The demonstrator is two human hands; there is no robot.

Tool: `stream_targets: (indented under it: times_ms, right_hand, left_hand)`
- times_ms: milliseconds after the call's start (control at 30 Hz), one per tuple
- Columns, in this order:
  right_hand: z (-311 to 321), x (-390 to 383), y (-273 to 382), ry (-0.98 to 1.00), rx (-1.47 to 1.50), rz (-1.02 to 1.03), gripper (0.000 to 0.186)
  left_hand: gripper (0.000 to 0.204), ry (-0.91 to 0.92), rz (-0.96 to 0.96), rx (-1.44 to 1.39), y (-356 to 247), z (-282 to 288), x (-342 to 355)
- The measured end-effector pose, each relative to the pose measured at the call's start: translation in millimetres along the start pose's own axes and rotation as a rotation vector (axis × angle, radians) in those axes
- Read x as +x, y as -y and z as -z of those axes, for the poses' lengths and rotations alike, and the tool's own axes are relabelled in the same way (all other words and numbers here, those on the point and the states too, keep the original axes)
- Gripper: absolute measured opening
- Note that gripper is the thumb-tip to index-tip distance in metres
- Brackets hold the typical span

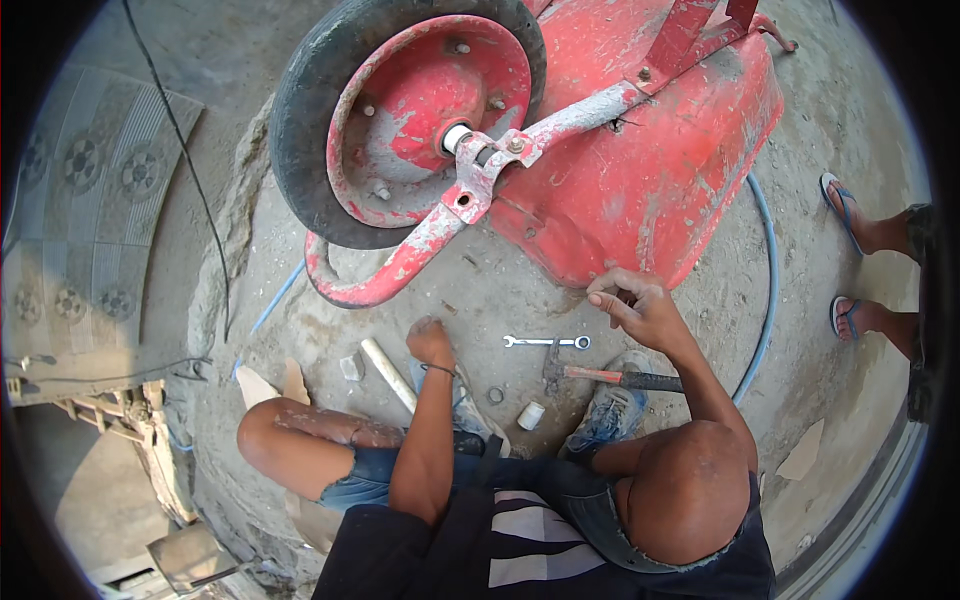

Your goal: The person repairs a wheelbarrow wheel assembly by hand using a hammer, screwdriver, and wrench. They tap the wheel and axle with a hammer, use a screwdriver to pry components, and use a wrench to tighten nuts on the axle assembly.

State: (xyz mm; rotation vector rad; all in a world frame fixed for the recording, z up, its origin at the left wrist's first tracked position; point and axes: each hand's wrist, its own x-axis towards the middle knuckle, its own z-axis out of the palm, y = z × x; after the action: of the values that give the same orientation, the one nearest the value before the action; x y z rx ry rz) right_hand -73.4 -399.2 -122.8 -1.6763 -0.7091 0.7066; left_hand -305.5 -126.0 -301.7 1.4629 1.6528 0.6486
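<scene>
No label, number or sign is legible on the red wheelbarrow (640, 180) or its wheel (310, 130). The wrench (545, 342) and hammer (597, 374) show no readable lettering.

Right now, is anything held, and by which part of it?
Can't tell for certain: the left grip is curled, nothing showing; the right grip, by the red wheelbarrow tray, hides whatever it might pinch. Hammer and wrench are unheld.

Right hand (643, 308) beside overturned red wheelbarrow (620, 175); 1 wrench (545, 342), 1 hammer (597, 374) on ground (510, 295).
</scene>
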Motion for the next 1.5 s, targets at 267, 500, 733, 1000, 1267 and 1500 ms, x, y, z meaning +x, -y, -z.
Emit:
stream_targets:
  times_ms: [267,500,733,1000,1267,1500]
  right_hand:
    - [-34.1,-14.8,-53.6,0.253,-0.231,0.056,0.018]
    - [-144.9,15.7,-95.1,0.422,-0.343,0.248,0.013]
    - [-202.5,30.0,-120.0,0.426,-0.696,0.382,0.016]
    - [-205.2,35.9,-118.2,0.449,-0.805,0.447,0.017]
    - [-114.9,30.3,-37.0,0.163,0.024,-0.176,0.022]
    - [-35.6,11.3,0.3,-0.032,0.542,-0.317,0.023]
  left_hand:
    - [0.021,-0.027,-0.217,0.574,-33.3,-42.8,-17.8]
    - [0.032,0.299,0.244,-0.153,-80.0,-3.8,-20.8]
    - [0.025,0.526,0.254,-0.383,-106.2,38.0,-51.0]
    - [0.029,0.613,0.18,-0.258,-133.0,53.9,-58.6]
    - [0.033,0.861,0.236,-0.905,-142.5,16.1,-84.3]
    - [0.023,1.018,0.068,-1.267,-196.2,-21.8,-113.5]
